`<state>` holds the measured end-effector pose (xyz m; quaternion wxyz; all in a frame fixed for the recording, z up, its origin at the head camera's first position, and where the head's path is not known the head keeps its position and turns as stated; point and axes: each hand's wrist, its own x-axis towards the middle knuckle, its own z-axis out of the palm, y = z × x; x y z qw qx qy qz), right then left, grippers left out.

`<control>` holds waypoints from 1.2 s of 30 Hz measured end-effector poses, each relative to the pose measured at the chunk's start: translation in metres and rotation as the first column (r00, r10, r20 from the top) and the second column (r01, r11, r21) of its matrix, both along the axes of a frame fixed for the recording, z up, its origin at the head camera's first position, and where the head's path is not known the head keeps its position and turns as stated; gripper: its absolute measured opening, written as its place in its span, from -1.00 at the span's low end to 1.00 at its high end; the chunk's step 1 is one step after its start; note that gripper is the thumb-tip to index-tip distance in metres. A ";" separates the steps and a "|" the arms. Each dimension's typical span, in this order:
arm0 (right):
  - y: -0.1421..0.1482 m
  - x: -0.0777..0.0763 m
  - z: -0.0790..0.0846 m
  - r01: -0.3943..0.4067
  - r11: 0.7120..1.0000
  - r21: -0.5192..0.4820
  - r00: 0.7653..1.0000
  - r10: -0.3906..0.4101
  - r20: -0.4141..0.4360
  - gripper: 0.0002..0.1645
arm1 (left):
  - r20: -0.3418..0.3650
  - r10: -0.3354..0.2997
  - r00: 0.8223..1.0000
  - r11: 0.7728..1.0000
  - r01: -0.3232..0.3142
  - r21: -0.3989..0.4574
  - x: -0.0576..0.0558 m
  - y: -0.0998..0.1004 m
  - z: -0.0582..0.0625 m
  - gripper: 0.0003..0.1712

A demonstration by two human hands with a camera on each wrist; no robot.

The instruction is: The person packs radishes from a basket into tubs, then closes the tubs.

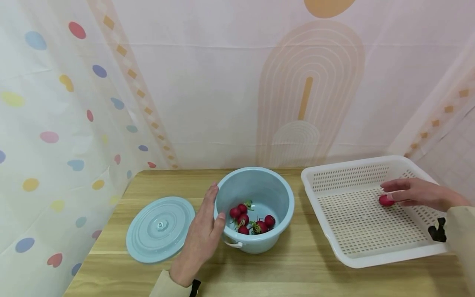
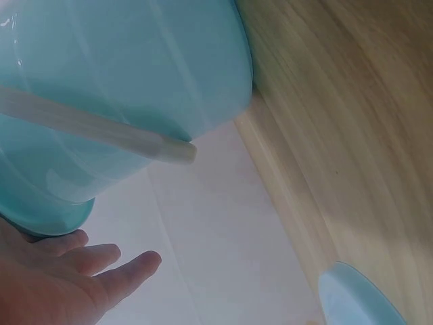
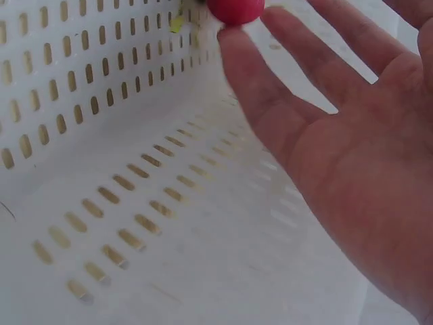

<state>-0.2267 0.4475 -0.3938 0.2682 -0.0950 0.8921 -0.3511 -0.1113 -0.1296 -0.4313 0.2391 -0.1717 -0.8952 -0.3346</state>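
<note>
A light blue bucket holds several red radishes with green stem ends. My left hand rests against the bucket's left rim, fingers extended along its outside. On the right, my right hand reaches into a white perforated basket and pinches a single red radish between thumb and fingertips. In the right wrist view that radish shows at the top edge, at the tips of the thumb and a finger.
A round light blue lid with a small knob lies on the wooden table, left of the bucket. The bucket's white handle hangs down its side. A patterned curtain stands close behind the table.
</note>
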 end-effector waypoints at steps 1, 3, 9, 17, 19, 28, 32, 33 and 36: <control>0.000 0.000 -0.002 -0.006 1.000 -0.010 1.000 0.006 0.005 -0.21 | 0.001 0.001 1.000 1.000 -0.001 -0.002 0.000 0.000 0.000 -0.25; 0.001 -0.002 -0.005 -0.023 0.999 -0.032 1.000 0.023 0.014 -0.23 | 0.001 0.001 1.000 1.000 -0.001 -0.003 0.000 0.000 0.000 -0.25; 0.004 -0.004 -0.011 -0.047 0.997 -0.062 0.998 0.049 0.038 -0.24 | -0.001 0.003 1.000 1.000 -0.003 -0.006 0.000 0.001 0.001 -0.24; 0.002 -0.007 -0.014 -0.059 0.997 -0.055 0.998 0.060 0.027 -0.30 | 0.001 0.006 1.000 1.000 -0.006 -0.008 0.001 0.000 0.000 -0.23; 0.002 -0.007 -0.015 -0.072 0.995 -0.062 0.997 0.073 0.018 -0.34 | 0.003 0.006 1.000 1.000 -0.006 -0.011 0.001 0.000 0.000 -0.23; -0.002 -0.008 -0.017 -0.175 0.984 -0.044 0.979 0.169 -0.113 -0.65 | 0.003 0.001 1.000 1.000 -0.001 -0.003 0.002 -0.001 0.001 -0.26; -0.004 -0.006 -0.010 -0.127 0.992 -0.002 0.988 0.126 -0.094 -0.52 | 0.003 0.002 1.000 1.000 -0.002 -0.003 0.002 0.000 0.003 -0.26; -0.005 -0.005 -0.007 -0.109 0.994 0.010 0.990 0.110 -0.092 -0.49 | 0.005 0.002 1.000 1.000 -0.002 -0.004 0.002 0.000 0.003 -0.26; -0.005 -0.002 0.001 -0.078 0.995 0.062 0.989 0.085 -0.124 -0.46 | 0.019 0.006 1.000 1.000 -0.006 -0.007 0.003 0.000 0.004 -0.25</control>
